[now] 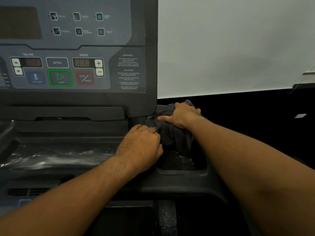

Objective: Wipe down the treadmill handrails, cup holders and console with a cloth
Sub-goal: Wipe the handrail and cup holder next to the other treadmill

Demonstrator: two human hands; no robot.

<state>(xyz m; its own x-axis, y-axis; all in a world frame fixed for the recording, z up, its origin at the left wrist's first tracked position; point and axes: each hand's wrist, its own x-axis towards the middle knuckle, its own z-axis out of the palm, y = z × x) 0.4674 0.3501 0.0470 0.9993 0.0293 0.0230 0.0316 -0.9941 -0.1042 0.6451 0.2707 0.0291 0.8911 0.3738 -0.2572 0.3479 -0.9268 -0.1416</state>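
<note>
The treadmill console (73,65) fills the upper left, with start, stop and speed buttons. At its lower right corner a dark grey cloth (172,133) is bunched against the black housing, above the right cup holder (180,162). My right hand (182,115) presses down on top of the cloth and grips it. My left hand (141,147) is curled just left of the cloth, its fingers closed on the cloth's lower left edge. The part of the cloth under both hands is hidden.
A dusty black tray ledge (51,157) runs left below the console. White dust specks lie in the cup holder and on the frame below (167,217). A pale wall (230,45) stands at the right, with a dark floor beneath it.
</note>
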